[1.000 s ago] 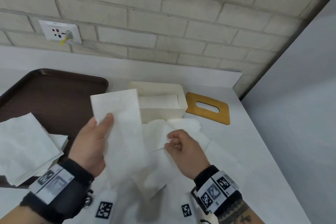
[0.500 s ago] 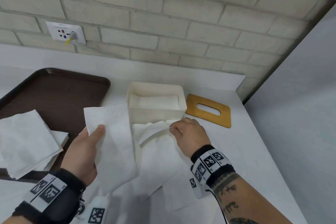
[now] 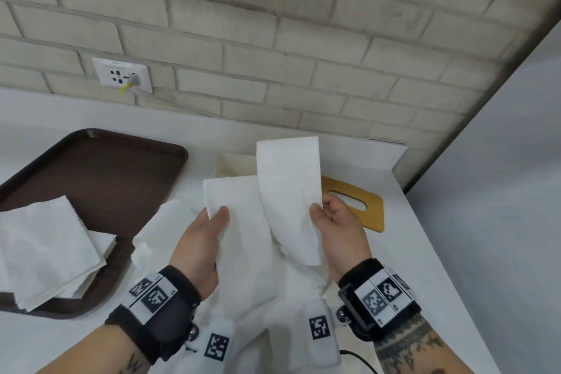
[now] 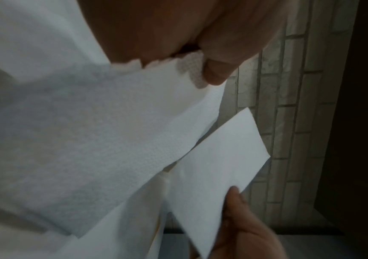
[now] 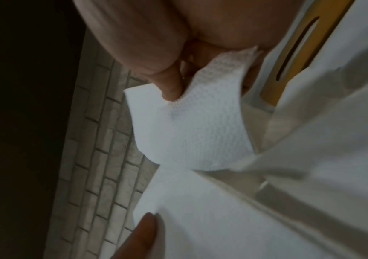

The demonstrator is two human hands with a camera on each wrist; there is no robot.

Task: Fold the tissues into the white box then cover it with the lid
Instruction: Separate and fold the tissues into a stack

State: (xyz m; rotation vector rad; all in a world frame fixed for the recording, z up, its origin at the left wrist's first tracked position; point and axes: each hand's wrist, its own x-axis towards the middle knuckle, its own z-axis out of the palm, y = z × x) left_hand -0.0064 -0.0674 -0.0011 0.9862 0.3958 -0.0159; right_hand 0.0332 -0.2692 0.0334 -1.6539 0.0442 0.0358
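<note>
Both hands raised since half a second ago, each now lifting a tissue above the counter.
Left hand [image 3: 198, 240] pinches a white folded paper tissue [image 3: 239, 222] by its edge; right hand [image 3: 340, 225] pinches a second curved white tissue [image 3: 291, 188], hiding most of the open white rectangular box [image 3: 230, 165]. Wooden slotted lid [image 3: 361, 200] lies just right of it; dark brown tray [image 3: 100, 173] with stacked tissues [image 3: 45, 246] sits left.

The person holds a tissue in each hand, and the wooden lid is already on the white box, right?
Not quite. Each hand does hold a tissue, left hand, right hand, but the head view shows the wooden lid lying on the table beside the white box, not on it.
</note>
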